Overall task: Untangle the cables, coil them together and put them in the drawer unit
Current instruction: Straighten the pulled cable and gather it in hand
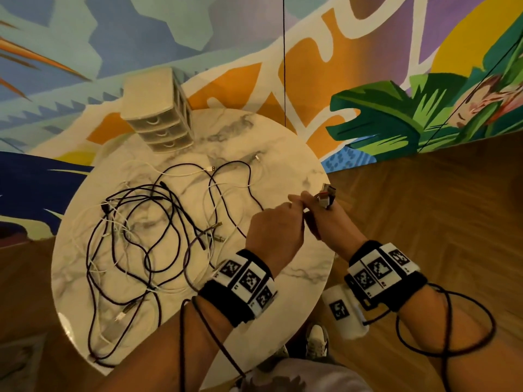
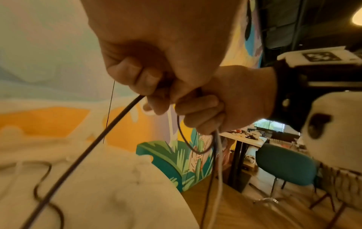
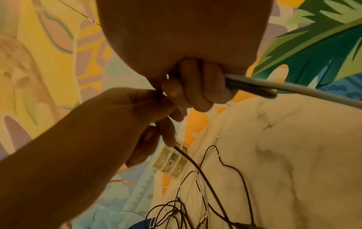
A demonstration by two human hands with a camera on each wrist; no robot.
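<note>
Cables (image 1: 158,230) look light and limp; left hand (image 1: 273,230) pinches a dark one, right hand (image 1: 329,222) grips several near plugs.

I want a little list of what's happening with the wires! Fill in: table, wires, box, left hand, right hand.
table: round marble top
wires: black and white cables tangled in a pile on the table
box: drawer unit at the far edge, all three drawers closed
left hand: pinches a black cable that runs down to the pile
right hand: holds cable ends, plugs sticking up
done yet: no, nothing coiled or put away
</note>
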